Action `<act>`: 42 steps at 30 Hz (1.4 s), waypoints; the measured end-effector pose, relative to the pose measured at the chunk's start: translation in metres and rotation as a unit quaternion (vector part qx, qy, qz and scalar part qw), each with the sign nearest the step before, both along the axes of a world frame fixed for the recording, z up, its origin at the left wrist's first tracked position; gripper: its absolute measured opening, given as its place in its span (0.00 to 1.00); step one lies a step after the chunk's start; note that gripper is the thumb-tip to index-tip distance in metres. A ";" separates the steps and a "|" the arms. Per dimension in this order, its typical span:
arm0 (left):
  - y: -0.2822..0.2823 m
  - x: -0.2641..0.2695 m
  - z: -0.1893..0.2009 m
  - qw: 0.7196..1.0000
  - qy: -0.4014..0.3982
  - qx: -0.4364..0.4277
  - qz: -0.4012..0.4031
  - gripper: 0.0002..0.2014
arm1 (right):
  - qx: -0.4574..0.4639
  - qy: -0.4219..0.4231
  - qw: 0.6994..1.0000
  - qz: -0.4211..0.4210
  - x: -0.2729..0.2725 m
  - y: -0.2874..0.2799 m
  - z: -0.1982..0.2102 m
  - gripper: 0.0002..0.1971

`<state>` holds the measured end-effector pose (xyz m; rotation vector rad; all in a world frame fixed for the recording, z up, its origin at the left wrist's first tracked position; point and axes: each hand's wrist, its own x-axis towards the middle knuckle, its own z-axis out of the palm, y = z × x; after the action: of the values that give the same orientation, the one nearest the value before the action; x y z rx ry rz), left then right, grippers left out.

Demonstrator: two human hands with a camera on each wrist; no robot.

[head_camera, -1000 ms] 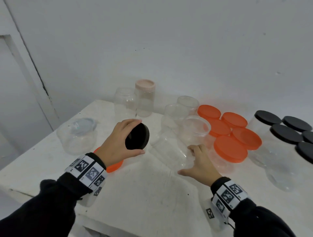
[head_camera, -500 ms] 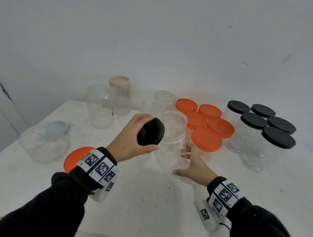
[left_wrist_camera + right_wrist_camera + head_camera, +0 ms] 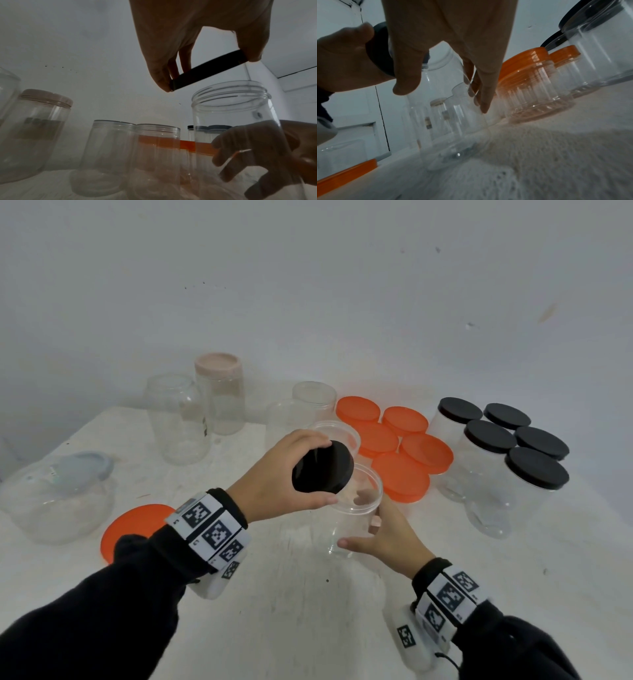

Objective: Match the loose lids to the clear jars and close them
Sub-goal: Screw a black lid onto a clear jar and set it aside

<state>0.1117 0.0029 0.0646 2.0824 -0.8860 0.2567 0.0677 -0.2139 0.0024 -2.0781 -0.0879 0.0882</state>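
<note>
An open clear jar (image 3: 356, 508) stands upright on the white table (image 3: 291, 611), and my right hand (image 3: 359, 529) grips its lower wall, thumb on the near side and fingers round the far side. My left hand (image 3: 325, 470) pinches a round black lid (image 3: 322, 467) by its rim. The lid is tilted and sits just above the left side of the jar's mouth. From the left wrist, the black lid (image 3: 214, 66) hangs edge-on a little above the threaded rim of the jar (image 3: 231, 102). The right wrist view shows my fingers (image 3: 482, 102) wrapped on the jar (image 3: 447, 128).
Several orange-lidded jars (image 3: 400, 477) and black-lidded jars (image 3: 534, 470) crowd the right. Open jars (image 3: 178, 419), a pink-lidded jar (image 3: 219, 392) and another open jar (image 3: 313, 395) stand at the back by the wall. A wide jar with a pale lid (image 3: 58, 494) and a loose orange lid (image 3: 137, 525) lie left.
My left hand has carried the black lid rightwards to just over the jar's mouth. The right hand has stood the jar upright and drawn it nearer. The head view has swung right.
</note>
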 end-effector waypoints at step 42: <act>-0.032 -0.008 -0.052 0.954 0.247 -0.168 0.006 0.45 | -0.505 -0.041 0.807 0.304 0.038 0.047 0.144 0.43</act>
<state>0.1036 -0.0287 0.0123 1.7190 -0.4842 -0.1038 0.1052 -0.1673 0.1466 -3.0321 -0.9440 0.5361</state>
